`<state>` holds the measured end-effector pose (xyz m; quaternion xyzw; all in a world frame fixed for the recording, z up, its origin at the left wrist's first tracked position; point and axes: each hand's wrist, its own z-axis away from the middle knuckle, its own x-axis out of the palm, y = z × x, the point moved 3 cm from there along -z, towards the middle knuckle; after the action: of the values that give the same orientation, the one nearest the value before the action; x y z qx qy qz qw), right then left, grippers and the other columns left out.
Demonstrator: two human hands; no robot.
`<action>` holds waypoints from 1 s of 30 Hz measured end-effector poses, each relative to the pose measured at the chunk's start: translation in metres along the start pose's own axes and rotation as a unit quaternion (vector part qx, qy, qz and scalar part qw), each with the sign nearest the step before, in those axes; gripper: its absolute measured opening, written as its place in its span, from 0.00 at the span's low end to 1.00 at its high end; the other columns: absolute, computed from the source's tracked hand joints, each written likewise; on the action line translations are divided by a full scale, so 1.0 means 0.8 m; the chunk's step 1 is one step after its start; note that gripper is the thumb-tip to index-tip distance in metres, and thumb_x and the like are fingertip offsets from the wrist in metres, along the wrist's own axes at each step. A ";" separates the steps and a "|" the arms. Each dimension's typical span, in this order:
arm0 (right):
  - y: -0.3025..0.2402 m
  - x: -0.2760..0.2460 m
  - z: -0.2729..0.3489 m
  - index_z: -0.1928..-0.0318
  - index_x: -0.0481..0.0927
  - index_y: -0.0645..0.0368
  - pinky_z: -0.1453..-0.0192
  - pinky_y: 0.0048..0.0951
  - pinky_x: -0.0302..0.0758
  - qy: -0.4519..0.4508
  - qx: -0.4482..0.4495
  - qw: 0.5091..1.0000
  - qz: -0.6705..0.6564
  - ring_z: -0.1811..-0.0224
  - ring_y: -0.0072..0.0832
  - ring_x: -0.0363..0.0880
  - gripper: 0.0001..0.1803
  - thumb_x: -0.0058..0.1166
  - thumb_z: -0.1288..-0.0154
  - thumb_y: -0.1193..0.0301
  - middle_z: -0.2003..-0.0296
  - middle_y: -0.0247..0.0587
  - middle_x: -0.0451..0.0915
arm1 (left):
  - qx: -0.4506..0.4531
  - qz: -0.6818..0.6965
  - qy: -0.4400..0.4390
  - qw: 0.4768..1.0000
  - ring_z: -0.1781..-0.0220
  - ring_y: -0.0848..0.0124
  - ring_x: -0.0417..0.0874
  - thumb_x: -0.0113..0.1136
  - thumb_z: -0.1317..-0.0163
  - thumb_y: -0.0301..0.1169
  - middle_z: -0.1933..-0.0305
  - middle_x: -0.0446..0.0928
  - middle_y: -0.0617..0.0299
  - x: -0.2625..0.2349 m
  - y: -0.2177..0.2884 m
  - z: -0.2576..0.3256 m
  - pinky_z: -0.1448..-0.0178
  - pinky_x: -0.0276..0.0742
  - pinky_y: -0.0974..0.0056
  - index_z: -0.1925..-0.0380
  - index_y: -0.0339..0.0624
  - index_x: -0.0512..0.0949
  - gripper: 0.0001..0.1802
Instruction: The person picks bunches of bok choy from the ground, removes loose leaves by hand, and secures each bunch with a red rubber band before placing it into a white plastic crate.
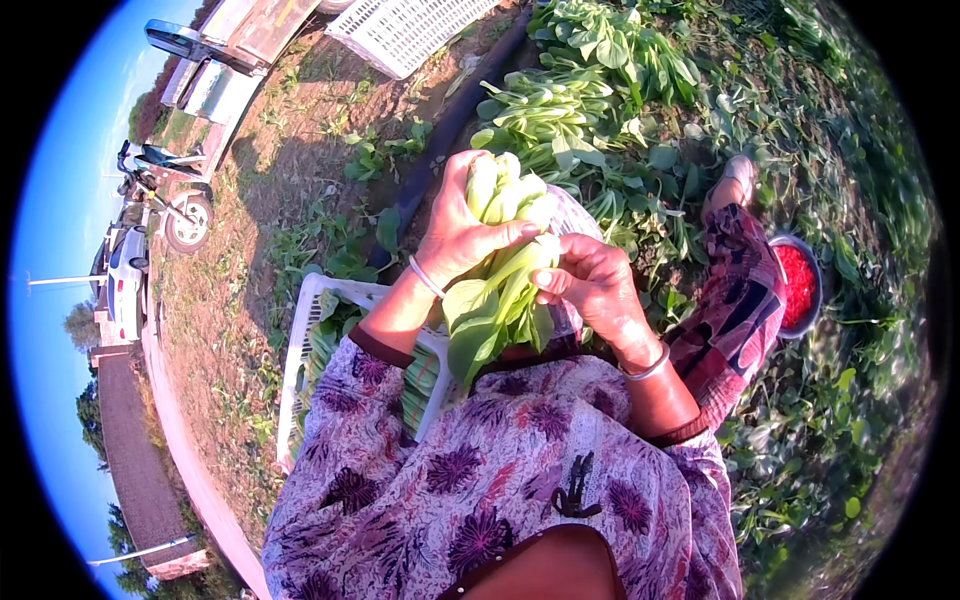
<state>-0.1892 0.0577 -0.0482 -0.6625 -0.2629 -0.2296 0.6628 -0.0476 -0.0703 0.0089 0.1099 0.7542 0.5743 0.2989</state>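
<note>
A bunch of bok choy (508, 280) is held up in front of my chest, its pale stem bases pointing away and its green leaves hanging toward me. My left hand (462, 228) is wrapped round the stems from the left, thumb laid across them. On the other side, my right hand (598, 285) is closed, thumb and fingertips pinched together against the stalks. Whatever those fingertips pinch is too small to make out. Below my left forearm, a white plastic crate (298, 350) holds more greens, partly hidden by my sleeve.
Cut bok choy (560, 105) lies in heaps on the ground ahead. A basin (820, 285) of small red things stands beyond my right leg. A dark hose (440, 150) runs along the ground, and another white crate (400, 45) lies farther off. At left are a motorbike (188, 220) and a car (126, 285).
</note>
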 end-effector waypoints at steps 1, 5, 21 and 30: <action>-0.004 -0.001 -0.005 0.52 0.81 0.66 0.60 0.21 0.80 0.023 -0.029 0.999 0.005 0.65 0.19 0.82 0.13 0.65 0.34 0.75 0.62 0.39 0.86 | 0.013 -0.029 0.001 0.999 0.38 0.68 0.72 0.83 0.57 0.32 0.41 0.68 0.59 0.000 0.000 -0.003 0.33 0.70 0.62 0.35 0.38 0.62 0.50; -0.002 -0.009 -0.008 0.52 0.80 0.67 0.61 0.22 0.82 0.075 -0.037 0.996 0.017 0.65 0.19 0.83 0.14 0.66 0.35 0.73 0.63 0.40 0.86 | 0.001 0.032 -0.006 0.999 0.40 0.68 0.71 0.85 0.59 0.42 0.44 0.67 0.60 0.004 0.000 -0.001 0.33 0.68 0.60 0.38 0.38 0.63 0.51; -0.013 0.016 -0.038 0.61 0.75 0.66 0.65 0.29 0.75 0.012 -0.081 0.966 0.243 0.68 0.21 0.78 0.11 0.65 0.40 0.78 0.69 0.38 0.79 | -0.063 0.076 0.014 0.995 0.36 0.65 0.70 0.82 0.63 0.25 0.40 0.66 0.57 0.001 0.013 0.015 0.32 0.70 0.57 0.35 0.42 0.56 0.56; -0.005 -0.003 -0.044 0.60 0.80 0.66 0.67 0.20 0.78 0.058 -0.021 0.991 0.115 0.72 0.15 0.79 0.10 0.66 0.37 0.76 0.72 0.34 0.82 | -0.061 0.092 0.051 0.993 0.40 0.65 0.75 0.79 0.60 0.21 0.44 0.67 0.56 -0.010 0.021 0.028 0.38 0.78 0.56 0.40 0.42 0.57 0.49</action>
<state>-0.1920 0.0226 -0.0461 -0.6881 -0.1411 -0.1948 0.6846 -0.0313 -0.0511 0.0237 0.1311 0.7183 0.6495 0.2119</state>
